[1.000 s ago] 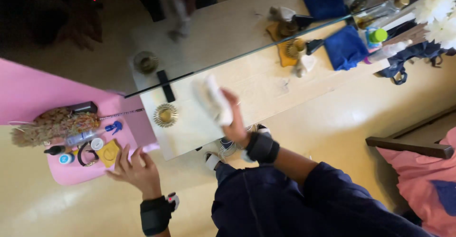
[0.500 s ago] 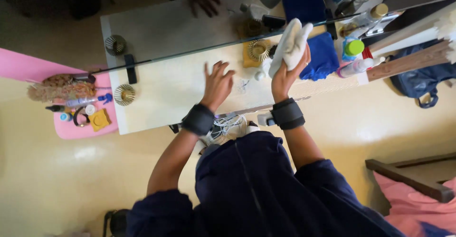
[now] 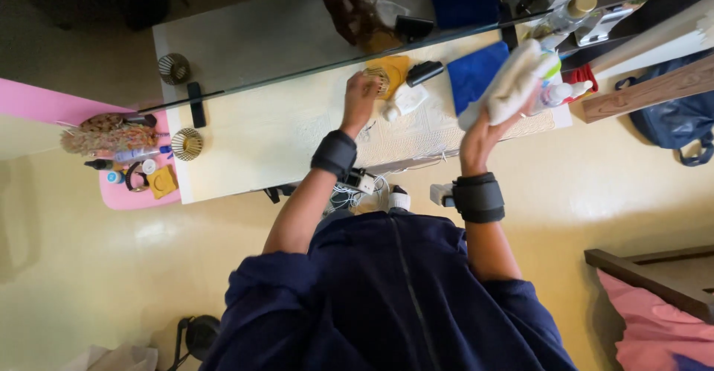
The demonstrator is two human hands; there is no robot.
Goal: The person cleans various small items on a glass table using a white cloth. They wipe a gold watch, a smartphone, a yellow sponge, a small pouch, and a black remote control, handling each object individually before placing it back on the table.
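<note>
White cloth gripped in right hand, left hand closed on yellow item

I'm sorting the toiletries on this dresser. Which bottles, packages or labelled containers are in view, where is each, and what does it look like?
Clear bottle: far right by the mirror, gold cap.
White bottle: right end of the white table, beside the right hand holding a cream cloth; red top.
Slim bottle: lying on the pink stand, left; pale body, blue end.
Small round tub: same stand; blue-white lid.
No screens or signs visible.
</note>
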